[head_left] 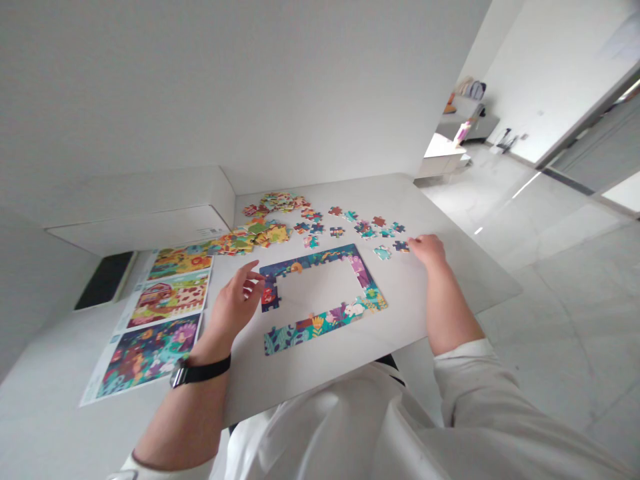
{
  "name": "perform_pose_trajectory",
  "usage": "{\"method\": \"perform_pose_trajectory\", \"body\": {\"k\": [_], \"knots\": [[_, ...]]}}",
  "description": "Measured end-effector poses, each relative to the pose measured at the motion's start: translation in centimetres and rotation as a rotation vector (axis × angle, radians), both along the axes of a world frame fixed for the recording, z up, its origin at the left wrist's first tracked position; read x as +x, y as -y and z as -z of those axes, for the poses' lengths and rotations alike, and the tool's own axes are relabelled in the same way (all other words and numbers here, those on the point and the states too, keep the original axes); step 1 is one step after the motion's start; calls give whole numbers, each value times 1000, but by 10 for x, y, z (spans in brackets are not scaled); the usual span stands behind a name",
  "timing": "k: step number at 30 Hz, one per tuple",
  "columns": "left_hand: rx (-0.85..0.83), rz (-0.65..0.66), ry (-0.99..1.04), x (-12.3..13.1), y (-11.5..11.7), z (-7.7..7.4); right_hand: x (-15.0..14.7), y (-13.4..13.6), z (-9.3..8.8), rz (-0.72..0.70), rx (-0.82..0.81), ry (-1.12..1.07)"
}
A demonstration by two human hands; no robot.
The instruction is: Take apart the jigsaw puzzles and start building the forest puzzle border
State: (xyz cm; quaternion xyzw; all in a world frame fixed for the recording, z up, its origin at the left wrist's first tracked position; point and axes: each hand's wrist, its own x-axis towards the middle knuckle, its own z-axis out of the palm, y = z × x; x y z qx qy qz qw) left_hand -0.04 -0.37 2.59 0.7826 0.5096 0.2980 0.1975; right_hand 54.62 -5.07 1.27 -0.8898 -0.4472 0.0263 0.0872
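Note:
A partly joined jigsaw frame lies on the table, dark blue along its top and green and purple below. On its left side there is a gap between the upper and lower parts. My left hand hovers or rests at the frame's upper left corner, fingers loosely bent and apart, holding nothing I can see. Over on the right, my right hand has its fingertips pinched at the edge of a dark blue puzzle piece. A pale teal piece lies just left of that one, with several loose pieces behind.
Heaped yellow and green puzzle pieces lie toward the wall. A printed picture sheet with three scenes is at the left, beside a black phone-like object. Behind them stands a white box. The table's right edge borders a tiled floor.

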Motion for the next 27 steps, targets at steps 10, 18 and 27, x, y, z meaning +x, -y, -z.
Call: {"method": "perform_pose_trajectory", "body": {"k": [10, 18, 27], "knots": [[-12, -21, 7, -1, 1, 1, -12, -4, -30, -106, 38, 40], [-17, -5, -15, -6, -3, 3, 12, -46, -31, -105, -106, 23], [-9, 38, -4, -5, -2, 5, -9, -73, -23, -197, -59, 34]]}}
